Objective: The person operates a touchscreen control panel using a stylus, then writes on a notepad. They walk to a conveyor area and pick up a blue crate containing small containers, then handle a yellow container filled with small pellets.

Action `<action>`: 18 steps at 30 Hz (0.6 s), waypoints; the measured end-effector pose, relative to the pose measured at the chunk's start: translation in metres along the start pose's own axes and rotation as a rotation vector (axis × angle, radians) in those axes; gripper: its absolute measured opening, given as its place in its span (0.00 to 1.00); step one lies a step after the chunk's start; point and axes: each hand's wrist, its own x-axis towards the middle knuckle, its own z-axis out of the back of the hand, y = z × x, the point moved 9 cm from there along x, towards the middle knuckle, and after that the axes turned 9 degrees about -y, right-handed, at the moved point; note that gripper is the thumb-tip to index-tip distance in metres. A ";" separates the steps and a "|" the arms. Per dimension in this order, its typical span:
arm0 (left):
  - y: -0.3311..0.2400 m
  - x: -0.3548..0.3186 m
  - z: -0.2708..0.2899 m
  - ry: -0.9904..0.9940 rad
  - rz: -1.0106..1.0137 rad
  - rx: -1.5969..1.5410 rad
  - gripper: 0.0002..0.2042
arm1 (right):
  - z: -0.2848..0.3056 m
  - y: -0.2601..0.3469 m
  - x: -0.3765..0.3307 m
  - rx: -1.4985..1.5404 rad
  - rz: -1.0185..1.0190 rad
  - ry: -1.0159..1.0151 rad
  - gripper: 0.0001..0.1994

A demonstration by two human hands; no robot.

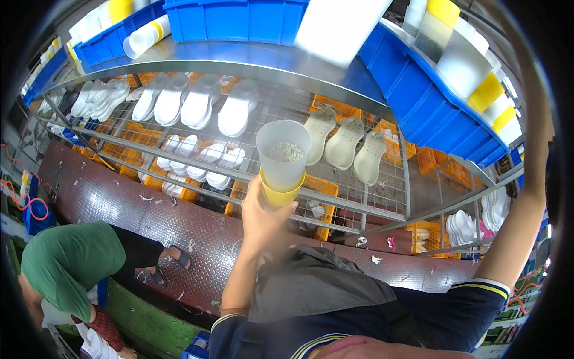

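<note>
My left hand (263, 215) is wrapped round a translucent plastic cup (284, 158) with a yellow lower part. White granules lie inside the cup, which I hold upright in front of the wire rack. My right arm (526, 179) reaches up along the right side, and its hand is out of the picture. Ahead of me, a blue bin (439, 90) on the metal table holds several similar white and yellow cups (466, 63).
White shoe soles (200, 102) and beige ones (344, 143) lie on the wire rack (269, 107) below the steel tabletop (239, 54). Another blue bin (236, 21) and a blurred white object (341, 27) are above. A person in green (72, 260) bends over at lower left.
</note>
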 end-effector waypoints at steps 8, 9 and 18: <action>-0.001 -0.013 0.015 -0.084 0.009 0.008 0.37 | -0.066 0.074 -0.020 0.496 0.006 0.289 0.26; 0.002 -0.015 0.017 -0.096 0.012 0.044 0.36 | -0.054 0.090 -0.029 0.418 0.082 0.051 0.25; 0.043 -0.032 0.032 -0.112 0.161 0.203 0.30 | -0.063 0.133 -0.081 0.463 0.273 -0.256 0.18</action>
